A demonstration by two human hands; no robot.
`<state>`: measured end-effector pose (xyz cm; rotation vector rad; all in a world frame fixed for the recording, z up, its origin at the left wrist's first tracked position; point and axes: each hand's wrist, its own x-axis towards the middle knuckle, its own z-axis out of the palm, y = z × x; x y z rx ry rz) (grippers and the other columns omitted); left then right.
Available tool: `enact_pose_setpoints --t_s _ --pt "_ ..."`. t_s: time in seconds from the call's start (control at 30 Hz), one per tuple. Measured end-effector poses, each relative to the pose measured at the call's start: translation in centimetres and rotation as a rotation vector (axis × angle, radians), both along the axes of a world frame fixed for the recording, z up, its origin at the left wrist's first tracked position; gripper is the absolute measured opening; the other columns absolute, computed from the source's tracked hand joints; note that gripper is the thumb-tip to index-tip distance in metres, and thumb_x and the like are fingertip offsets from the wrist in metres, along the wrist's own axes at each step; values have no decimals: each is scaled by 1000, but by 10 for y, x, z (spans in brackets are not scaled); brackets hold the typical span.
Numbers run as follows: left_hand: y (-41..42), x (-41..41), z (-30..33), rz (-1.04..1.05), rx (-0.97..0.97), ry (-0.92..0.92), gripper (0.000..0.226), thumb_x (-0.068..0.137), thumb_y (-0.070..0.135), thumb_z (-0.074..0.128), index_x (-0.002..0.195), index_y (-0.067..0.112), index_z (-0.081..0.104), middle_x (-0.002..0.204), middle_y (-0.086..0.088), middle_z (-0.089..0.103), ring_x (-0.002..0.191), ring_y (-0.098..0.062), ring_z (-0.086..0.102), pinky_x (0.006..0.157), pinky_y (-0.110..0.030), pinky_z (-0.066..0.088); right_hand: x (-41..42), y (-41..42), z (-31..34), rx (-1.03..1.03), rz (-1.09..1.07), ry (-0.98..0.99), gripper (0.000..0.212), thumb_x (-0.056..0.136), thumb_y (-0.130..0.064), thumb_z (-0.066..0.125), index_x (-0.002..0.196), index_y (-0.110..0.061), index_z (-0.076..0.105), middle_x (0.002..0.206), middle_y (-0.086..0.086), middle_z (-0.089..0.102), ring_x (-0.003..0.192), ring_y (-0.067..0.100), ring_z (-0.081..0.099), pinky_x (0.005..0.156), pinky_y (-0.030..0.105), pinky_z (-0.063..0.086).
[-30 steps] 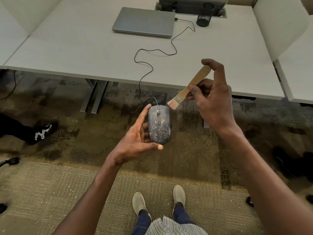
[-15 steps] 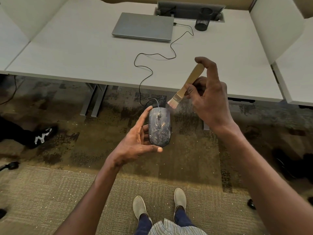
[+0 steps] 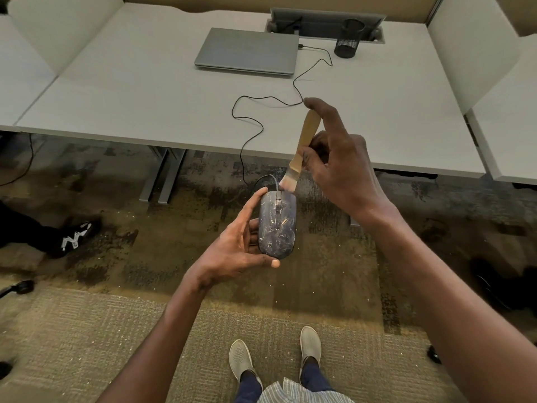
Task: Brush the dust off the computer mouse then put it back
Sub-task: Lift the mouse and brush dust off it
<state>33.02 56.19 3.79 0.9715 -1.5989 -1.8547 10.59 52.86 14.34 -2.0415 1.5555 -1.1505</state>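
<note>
A dark, dust-streaked computer mouse (image 3: 277, 225) rests upright in my left hand (image 3: 235, 245), held over the carpet in front of the desk. Its black cable (image 3: 250, 123) runs up onto the white desk (image 3: 145, 91) to a closed grey laptop (image 3: 247, 52). My right hand (image 3: 340, 167) grips a small wooden-handled brush (image 3: 302, 146), forefinger stretched along the handle. The pale bristles touch the mouse's front end by the cable.
A black mesh pen cup (image 3: 348, 37) stands at the desk's back right beside a cable tray. White partition panels flank the desk. Another person's black shoe (image 3: 72, 237) lies on the floor at left. My own shoes (image 3: 241, 359) show below on the speckled carpet.
The brush has swung from slanting to more upright and come down, so its bristles now meet the front of the mouse. My left hand and the mouse have stayed nearly still.
</note>
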Motion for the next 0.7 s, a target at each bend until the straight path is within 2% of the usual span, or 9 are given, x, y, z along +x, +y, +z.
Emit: enact_pose_setpoints --t_s 0.2,0.33,0.5,0.7 --pt "0 2 -2 22 13 14 128 70 -15 82 158 46 11 138 0 62 127 -28 63 99 -43 56 2 -1 2 -37 -14 -48 72 94 -5 68 155 -13 30 78 7 72 63 15 69 66 28 59" --pt "-1 3 1 32 16 23 129 70 -13 83 158 46 10 143 -8 58 128 -29 62 101 -46 55 6 2 3 20 42 -55 75 95 -6 67 157 -16 27 77 6 71 65 17 71 71 33 62" --pt "-1 3 1 31 13 15 129 70 -12 84 157 47 11 142 -10 57 127 -28 63 101 -46 55 7 4 5 14 7 47 75 96 -4 66 159 -15 26 75 6 68 64 18 67 67 33 59" --pt "0 1 0 37 -5 10 129 70 -13 84 157 47 11 147 -9 53 129 -26 62 102 -46 55 9 7 12 -2 18 -22 77 95 -6 68 158 -13 25 79 5 72 67 13 71 72 26 61"
